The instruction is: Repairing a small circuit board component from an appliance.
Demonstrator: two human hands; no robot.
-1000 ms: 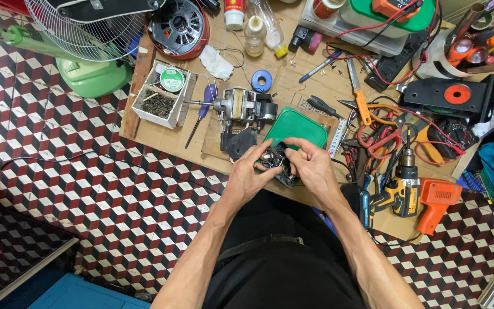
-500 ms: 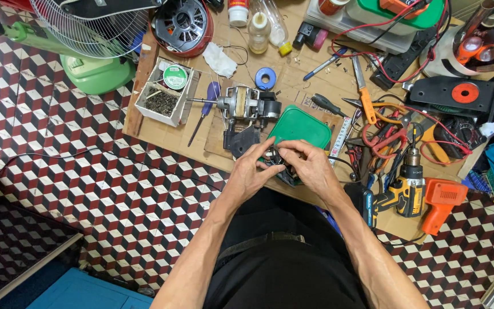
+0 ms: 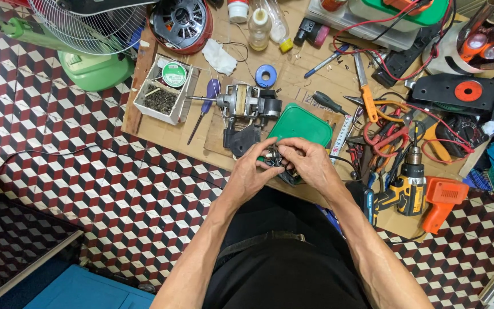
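Note:
Both my hands meet over the front edge of a cardboard work sheet [image 3: 161, 129] on the tiled floor. My left hand [image 3: 253, 171] and my right hand [image 3: 307, 160] together pinch a small dark part [image 3: 274, 158] with fine wires; most of it is hidden by my fingers. Just beyond my hands lies a green square lid [image 3: 299, 123]. A small electric motor [image 3: 246, 103] with a bare shaft sits behind it on the cardboard, next to a black bracket [image 3: 241, 139].
A blue-handled screwdriver [image 3: 206, 103], a white box of scraps [image 3: 161, 94], a blue tape roll [image 3: 266, 75], pliers, red wires and a yellow cordless drill [image 3: 404, 183] crowd the sheet. A green fan [image 3: 87, 40] stands at the far left.
My hands have stayed together on the small part, with only slight finger shifts. The camera view has drifted a little.

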